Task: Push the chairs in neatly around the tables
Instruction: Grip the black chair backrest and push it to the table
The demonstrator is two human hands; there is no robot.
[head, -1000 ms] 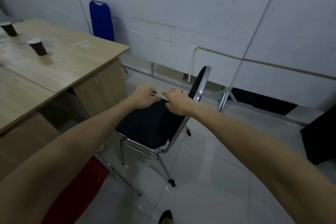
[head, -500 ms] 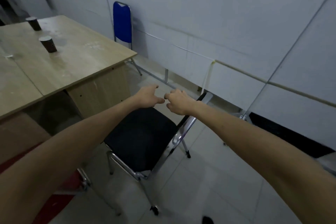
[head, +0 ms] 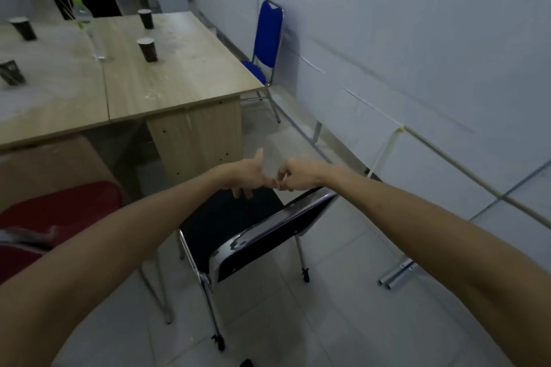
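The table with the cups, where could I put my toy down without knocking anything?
The near corner of the table, in front of the closest cup, is bare, and so is the right edge beside the blue chair. It is crowded further left, around the bottle and the other cups.

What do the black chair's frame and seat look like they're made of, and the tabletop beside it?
Black chair: the frame looks like chromed metal tube, shiny with bright highlights; the seat and back look padded, in matte black vinyl or fabric, unclear which. Tabletop: looks like light wood-grain laminate on board, matte, with pale scuffs.
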